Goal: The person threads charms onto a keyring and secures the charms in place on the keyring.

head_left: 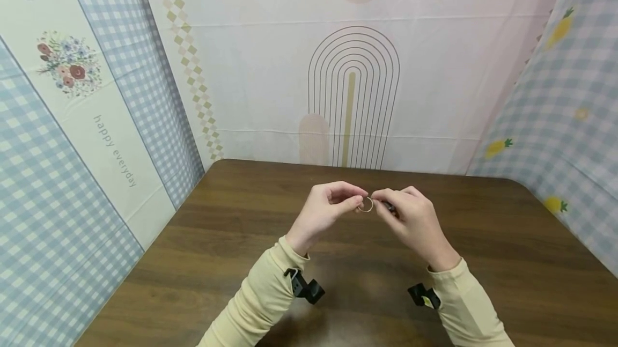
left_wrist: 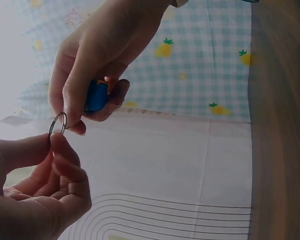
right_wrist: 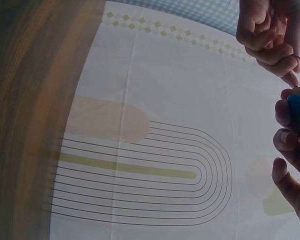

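Note:
Between the fingertips of both hands, raised over the table, is a thin metal split ring [head_left: 372, 205]. My left hand [head_left: 323, 212] pinches it with thumb and forefinger from the left. From the other side, the thumb and forefinger of my right hand [head_left: 411, 219] meet the same ring. A small blue object with an orange edge [left_wrist: 95, 96] is tucked in the curled fingers of the right hand. Most of that object is hidden; in the right wrist view its blue end [right_wrist: 296, 106] shows beside the ring. I cannot tell what it is.
A dark brown wooden table [head_left: 232, 229] lies below the hands. Patterned cloths hang around it: a white one [head_left: 260, 79] behind, blue checks on the left [head_left: 43, 186] and right [head_left: 589, 148]. Black camera mounts [head_left: 304, 286] sit on both wrists.

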Demonstrator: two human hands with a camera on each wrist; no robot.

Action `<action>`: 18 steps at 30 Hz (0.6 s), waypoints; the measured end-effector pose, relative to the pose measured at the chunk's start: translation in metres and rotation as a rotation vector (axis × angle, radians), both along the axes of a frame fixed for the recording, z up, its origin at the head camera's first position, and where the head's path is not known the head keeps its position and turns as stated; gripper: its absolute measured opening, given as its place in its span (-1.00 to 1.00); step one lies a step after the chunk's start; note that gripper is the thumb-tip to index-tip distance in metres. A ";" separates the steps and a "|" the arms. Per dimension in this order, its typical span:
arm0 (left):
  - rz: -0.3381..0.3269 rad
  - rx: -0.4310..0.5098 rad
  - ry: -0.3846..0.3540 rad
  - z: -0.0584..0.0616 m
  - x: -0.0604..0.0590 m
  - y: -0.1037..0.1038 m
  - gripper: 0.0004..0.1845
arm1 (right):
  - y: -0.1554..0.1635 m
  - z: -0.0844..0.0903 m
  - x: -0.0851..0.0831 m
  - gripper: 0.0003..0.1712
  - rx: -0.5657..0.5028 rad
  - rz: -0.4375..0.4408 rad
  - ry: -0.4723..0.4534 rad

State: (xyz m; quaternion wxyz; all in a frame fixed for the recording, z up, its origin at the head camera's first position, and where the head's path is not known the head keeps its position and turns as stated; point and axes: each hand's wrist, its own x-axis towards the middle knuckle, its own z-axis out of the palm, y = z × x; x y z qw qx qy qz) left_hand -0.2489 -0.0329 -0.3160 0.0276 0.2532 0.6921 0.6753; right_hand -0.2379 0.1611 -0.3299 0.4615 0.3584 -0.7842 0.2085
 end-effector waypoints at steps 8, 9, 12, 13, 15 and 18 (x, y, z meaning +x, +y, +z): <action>-0.051 0.015 -0.044 0.003 0.005 -0.003 -0.69 | -0.003 -0.001 0.004 -0.76 -0.010 -0.009 0.003; -0.042 0.020 -0.046 0.003 0.005 -0.003 -0.69 | -0.003 -0.001 0.004 -0.76 -0.009 -0.011 0.002; -0.015 0.044 -0.034 0.001 0.005 -0.004 -0.71 | -0.004 -0.001 0.006 -0.76 -0.001 -0.016 -0.001; -0.007 0.050 -0.033 0.000 0.005 -0.004 -0.71 | -0.004 -0.001 0.006 -0.75 0.002 -0.015 -0.002; -0.009 0.064 -0.025 -0.001 0.005 -0.006 -0.72 | -0.006 0.000 0.007 -0.75 0.008 -0.015 -0.003; -0.024 0.071 -0.019 -0.001 0.005 -0.008 -0.73 | -0.008 0.000 0.009 -0.75 0.015 -0.014 -0.007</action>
